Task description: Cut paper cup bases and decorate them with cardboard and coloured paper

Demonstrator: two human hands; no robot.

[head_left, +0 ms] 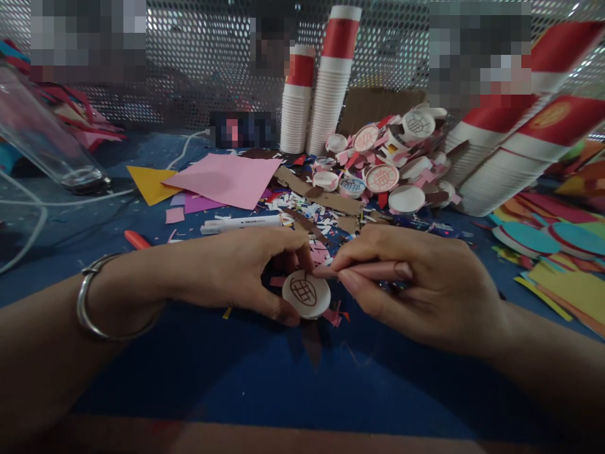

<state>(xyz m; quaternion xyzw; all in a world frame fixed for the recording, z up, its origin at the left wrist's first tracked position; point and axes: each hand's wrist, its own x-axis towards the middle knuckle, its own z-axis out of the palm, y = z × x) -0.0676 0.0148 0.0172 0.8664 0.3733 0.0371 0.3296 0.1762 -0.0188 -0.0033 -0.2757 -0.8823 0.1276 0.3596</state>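
Near the middle of the view a small white paper disc [312, 299], perhaps a cut cup bottom, bears a brown grid drawing in a rounded outline. My left hand [246, 268] grips its left and upper edge between thumb and fingers. A pinkish-brown marker [378, 271] is held in my right hand [420, 284], its tip at the disc's upper right edge. Pink and red paper pieces [334, 314] stick out beside the disc.
Behind the hands lie paper scraps, a white marker [241, 223] and pink paper [231, 180]. Decorated cup pieces [380, 178] are heaped between cup stacks [297, 113]. A clear glass [51, 132] stands at left; coloured paper [567, 287] lies at right.
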